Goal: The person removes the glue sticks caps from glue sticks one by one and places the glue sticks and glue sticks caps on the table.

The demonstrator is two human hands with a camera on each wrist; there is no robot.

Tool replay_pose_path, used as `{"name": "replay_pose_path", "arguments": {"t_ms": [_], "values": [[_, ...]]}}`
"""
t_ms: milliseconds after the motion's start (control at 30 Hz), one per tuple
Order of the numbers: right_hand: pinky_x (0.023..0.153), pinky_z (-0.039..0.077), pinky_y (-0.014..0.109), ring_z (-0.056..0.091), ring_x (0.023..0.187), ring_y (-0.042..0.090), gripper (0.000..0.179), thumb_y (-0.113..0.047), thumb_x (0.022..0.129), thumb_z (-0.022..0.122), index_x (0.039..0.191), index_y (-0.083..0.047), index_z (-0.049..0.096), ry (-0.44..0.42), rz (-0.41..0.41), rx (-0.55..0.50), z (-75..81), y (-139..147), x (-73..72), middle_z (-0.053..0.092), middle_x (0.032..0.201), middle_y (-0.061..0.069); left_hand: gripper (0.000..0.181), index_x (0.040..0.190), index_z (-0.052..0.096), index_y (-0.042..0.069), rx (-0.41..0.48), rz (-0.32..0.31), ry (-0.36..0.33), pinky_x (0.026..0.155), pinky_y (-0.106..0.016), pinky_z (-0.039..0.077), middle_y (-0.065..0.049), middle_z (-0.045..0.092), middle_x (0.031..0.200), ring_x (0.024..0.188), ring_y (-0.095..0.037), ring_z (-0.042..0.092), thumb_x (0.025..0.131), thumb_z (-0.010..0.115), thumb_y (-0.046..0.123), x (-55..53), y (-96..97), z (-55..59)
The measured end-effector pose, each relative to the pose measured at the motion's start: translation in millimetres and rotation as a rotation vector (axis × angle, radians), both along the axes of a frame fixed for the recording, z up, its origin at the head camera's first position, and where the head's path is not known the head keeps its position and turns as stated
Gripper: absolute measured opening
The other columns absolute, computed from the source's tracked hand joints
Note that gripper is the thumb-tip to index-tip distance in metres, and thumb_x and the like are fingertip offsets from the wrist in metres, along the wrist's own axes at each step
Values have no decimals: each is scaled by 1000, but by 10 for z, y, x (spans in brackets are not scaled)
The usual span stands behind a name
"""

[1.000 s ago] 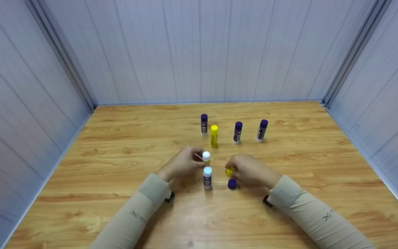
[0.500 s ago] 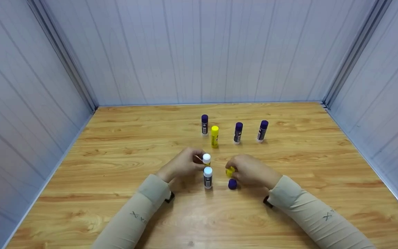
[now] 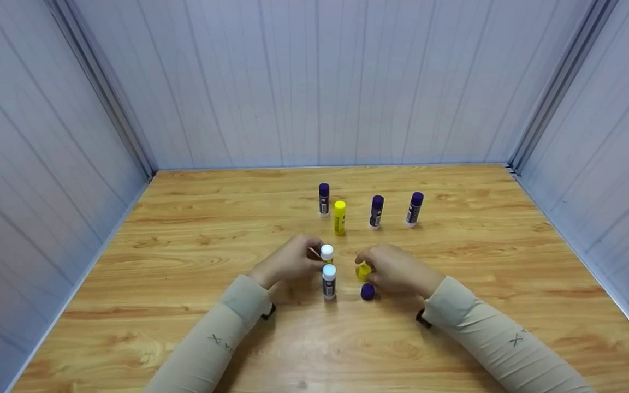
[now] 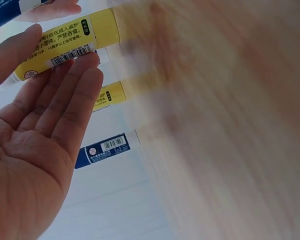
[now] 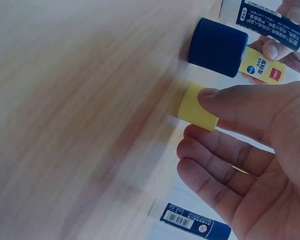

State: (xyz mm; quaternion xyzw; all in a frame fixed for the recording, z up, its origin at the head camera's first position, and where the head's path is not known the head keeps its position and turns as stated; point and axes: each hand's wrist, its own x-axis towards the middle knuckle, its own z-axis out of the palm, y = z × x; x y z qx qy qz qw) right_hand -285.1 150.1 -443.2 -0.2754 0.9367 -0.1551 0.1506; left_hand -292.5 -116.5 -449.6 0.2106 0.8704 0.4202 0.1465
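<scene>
In the head view my left hand (image 3: 291, 258) holds a yellow glue stick with a white top (image 3: 327, 252) upright, thumb on one side and fingers on the other. Its yellow label (image 4: 60, 45) shows in the left wrist view. A blue glue stick, also white on top (image 3: 329, 283), stands just in front of it. To the right, my right hand (image 3: 396, 268) has its thumb against a small yellow cap (image 5: 197, 107), with the fingers around its far side. Close in front of that cap a dark blue cap (image 3: 367, 291) stands on the table.
Farther back stand a capped yellow glue stick (image 3: 339, 218) and three capped dark blue ones, at the left (image 3: 324, 200), middle (image 3: 376, 213) and right (image 3: 414, 209). Pale panel walls (image 3: 314, 82) border the wooden table (image 3: 211, 202) at the back and sides.
The head view has shifted slightly, moving the scene a little down. The right index finger sits a bit farther off the yellow cap's top; the left hand's hold looks the same.
</scene>
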Motion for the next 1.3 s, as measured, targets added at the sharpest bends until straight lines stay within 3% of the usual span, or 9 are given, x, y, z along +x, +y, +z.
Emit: {"name": "replay_pose_path", "arguments": {"t_ms": [267,467,733,867,1067,1133,1300], "values": [[103,59,54,72,117,33,42,-14,101,78,141,-6,68,89,38,-1,33,42,3,75,131,16,17,118,77,6,-12,-2,5,98,-41,62,-7,79,114,107,-22,74,100,77,8,5,15,31],[102,60,56,72,120,38,42,-9,98,79,138,-2,69,213,57,-31,172,152,-39,74,134,20,18,119,78,7,-24,9,-11,100,-41,62,-6,79,114,107,-20,74,102,76,10,11,14,26],[110,55,59,66,130,43,46,-14,98,81,141,-3,68,326,-14,-46,460,342,-140,71,140,19,17,118,78,8,-10,14,-15,100,-42,62,-4,78,113,106,-19,73,101,76,9,22,6,31],[107,56,60,66,126,44,47,-13,97,81,141,-1,68,395,-55,-65,576,462,-231,70,139,23,16,116,78,8,-11,8,-5,100,-42,61,-4,78,113,105,-19,73,100,76,7,18,10,51],[106,56,61,65,127,47,50,-11,98,79,144,1,64,418,-148,-42,672,609,-409,65,145,27,15,115,78,7,-18,9,5,98,-42,62,-6,78,113,104,-19,73,100,76,8,15,15,46],[110,53,63,58,137,50,52,-11,98,78,146,1,63,405,-182,-30,684,654,-476,62,148,27,16,116,78,6,-26,14,8,98,-41,62,-6,79,113,104,-19,73,101,77,9,15,19,38],[114,50,65,52,143,53,55,-12,100,76,150,2,59,347,-256,-16,691,764,-629,57,154,29,19,119,77,6,-36,21,0,97,-41,62,-7,78,115,105,-20,73,100,77,11,17,22,27]]}}
